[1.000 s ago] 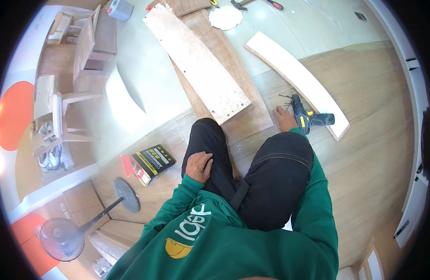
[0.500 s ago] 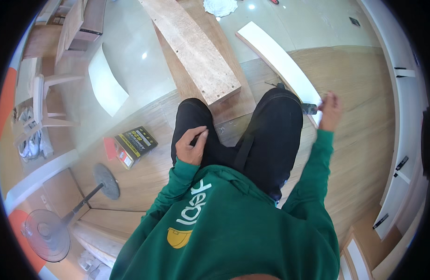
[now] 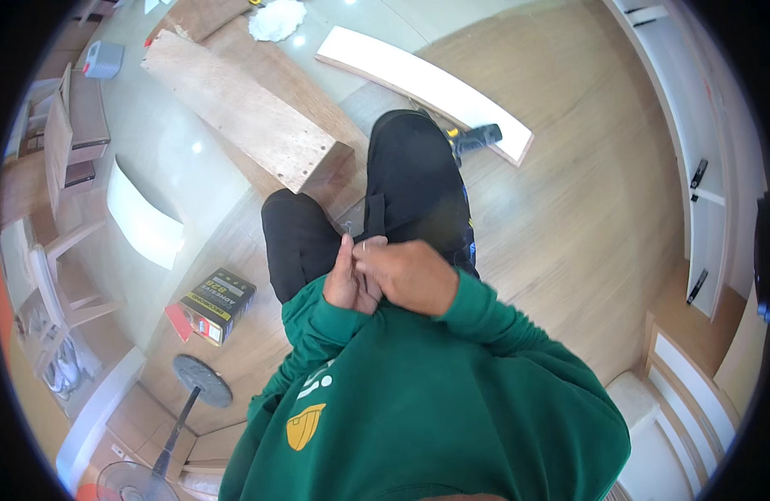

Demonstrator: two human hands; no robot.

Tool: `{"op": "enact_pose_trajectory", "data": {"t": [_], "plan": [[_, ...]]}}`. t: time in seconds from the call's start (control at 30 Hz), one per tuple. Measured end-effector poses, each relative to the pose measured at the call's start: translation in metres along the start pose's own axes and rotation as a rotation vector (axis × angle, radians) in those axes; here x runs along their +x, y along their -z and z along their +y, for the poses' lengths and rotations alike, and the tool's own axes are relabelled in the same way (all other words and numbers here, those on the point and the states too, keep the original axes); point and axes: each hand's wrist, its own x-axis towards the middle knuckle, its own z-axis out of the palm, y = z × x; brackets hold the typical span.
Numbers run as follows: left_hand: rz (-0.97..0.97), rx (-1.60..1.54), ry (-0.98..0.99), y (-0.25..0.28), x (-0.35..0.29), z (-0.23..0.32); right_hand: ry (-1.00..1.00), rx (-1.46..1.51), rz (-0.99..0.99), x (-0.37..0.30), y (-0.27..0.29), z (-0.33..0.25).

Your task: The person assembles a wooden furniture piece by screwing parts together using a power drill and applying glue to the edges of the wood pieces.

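Over my lap, my left hand (image 3: 348, 282) and my right hand (image 3: 410, 274) meet, fingers pressed together. A small, thin, shiny piece shows at the fingertips, too small to name. Ahead of my knees a long plywood box (image 3: 243, 117) lies on a wider wooden board (image 3: 268, 77), with small dark holes near its end. Beside my right knee sits a black and yellow power drill (image 3: 477, 139), partly hidden by the leg. It lies against a long white panel (image 3: 418, 77) with a raw wood edge.
On my left are a black and yellow adhesive tin (image 3: 218, 302), a curved white sheet (image 3: 143, 213), a light chair (image 3: 55, 280) and a standing fan (image 3: 184, 413). A white crumpled cloth (image 3: 276, 19) and grey jug (image 3: 103, 60) lie farther off. White cabinetry (image 3: 694, 167) lines the right.
My right hand has come from beside the drill to my left hand over my lap. The view has turned to the right, so the surroundings appear shifted left.
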Motion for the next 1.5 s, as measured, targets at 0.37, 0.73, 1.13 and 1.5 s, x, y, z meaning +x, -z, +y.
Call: {"op": "enact_pose_trajectory", "data": {"t": [0.37,0.73,1.13,1.5], "plan": [[0.189,0.112,0.11,0.016,0.005,0.03,0.14,-1.389,0.094,0.056,0.121,0.36],[0.262,-0.169,-0.13,0.065,-0.045,0.022,-0.297,-0.938,0.031,0.049,0.144,0.301],[0.189,0.082,-0.384,-0.003,0.019,0.057,-0.228,-0.013,0.656,-0.031,0.172,0.103],[0.173,0.071,-0.265,-0.012,0.035,0.068,-0.493,0.279,0.462,-0.01,0.145,0.012]]}}
